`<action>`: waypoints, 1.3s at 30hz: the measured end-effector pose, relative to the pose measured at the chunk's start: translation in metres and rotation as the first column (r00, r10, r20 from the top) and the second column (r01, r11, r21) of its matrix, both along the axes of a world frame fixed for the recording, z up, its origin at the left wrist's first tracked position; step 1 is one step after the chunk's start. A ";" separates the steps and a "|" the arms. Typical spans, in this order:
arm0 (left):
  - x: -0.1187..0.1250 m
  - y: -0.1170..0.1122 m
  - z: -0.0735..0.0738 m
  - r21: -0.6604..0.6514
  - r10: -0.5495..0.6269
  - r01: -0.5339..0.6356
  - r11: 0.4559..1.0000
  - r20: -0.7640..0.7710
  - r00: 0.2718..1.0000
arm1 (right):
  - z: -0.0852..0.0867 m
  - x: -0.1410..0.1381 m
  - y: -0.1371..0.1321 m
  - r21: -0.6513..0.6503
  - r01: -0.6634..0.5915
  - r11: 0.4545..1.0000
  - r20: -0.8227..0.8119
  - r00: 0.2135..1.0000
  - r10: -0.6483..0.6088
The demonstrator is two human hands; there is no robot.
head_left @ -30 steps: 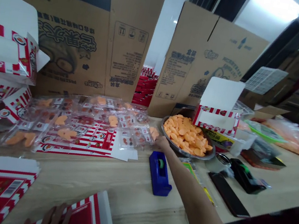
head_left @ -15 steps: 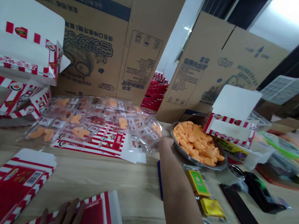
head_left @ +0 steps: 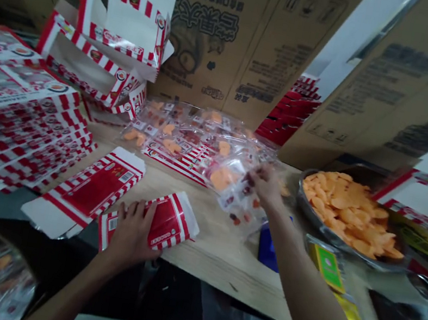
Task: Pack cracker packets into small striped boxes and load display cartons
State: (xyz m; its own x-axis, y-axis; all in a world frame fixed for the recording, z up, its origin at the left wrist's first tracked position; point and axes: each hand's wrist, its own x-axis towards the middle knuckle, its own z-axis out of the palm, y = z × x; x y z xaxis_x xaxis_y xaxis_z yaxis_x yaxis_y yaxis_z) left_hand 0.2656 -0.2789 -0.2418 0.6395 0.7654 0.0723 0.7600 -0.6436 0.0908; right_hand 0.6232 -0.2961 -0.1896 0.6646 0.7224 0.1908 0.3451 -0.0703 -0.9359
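Note:
My left hand (head_left: 133, 231) lies across a red-and-white striped carton (head_left: 169, 224) near the table's front edge. Its fingers reach over the far edge, with the thumb along the near side. My right hand (head_left: 263, 182) is closed on a clear plastic packet (head_left: 224, 178) in front of the cardboard. Something orange shows inside the packet, along with small printed sachets; motion blurs its outline. Beyond lie several similar clear packets (head_left: 171, 144), partly over a flat striped carton (head_left: 179, 168). Another flattened striped carton (head_left: 99, 189) rests left of my left hand.
A metal bowl (head_left: 305, 206) of orange chips stands right of my right hand. Stacked flat cartons (head_left: 17, 125) and open striped boxes (head_left: 101, 71) crowd the left. Tall cardboard (head_left: 234, 47) forms the back. A blue object (head_left: 269, 250) sits beneath my right forearm.
My right hand has come back from beside the bowl with a clear packet in its fingers. The view has turned and shifted, showing more of the left side. My left hand stays on the carton.

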 end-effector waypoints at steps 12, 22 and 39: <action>-0.005 -0.003 -0.002 0.023 -0.016 0.015 1.000 0.066 0.998 | -0.010 -0.073 -0.021 -0.552 -0.293 0.781 0.458 0.676 0.578; 0.000 -0.009 -0.003 -0.078 -0.073 0.075 0.994 0.031 0.997 | -0.039 -0.108 -0.018 -0.747 -0.478 0.461 0.275 0.410 0.870; 0.004 -0.015 -0.001 -0.116 -0.099 0.095 0.989 -0.030 0.995 | -0.048 -0.120 -0.029 -0.644 -0.555 0.527 0.198 0.544 0.815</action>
State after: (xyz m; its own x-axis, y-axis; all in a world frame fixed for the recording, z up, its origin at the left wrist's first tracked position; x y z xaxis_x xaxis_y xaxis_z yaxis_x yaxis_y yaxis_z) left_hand 0.2697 -0.2943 -0.2430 0.7118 0.7015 -0.0362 0.6985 -0.7014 0.1418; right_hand 0.5032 -0.3251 -0.2373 -0.1591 0.9684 -0.1922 0.8157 0.0193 -0.5782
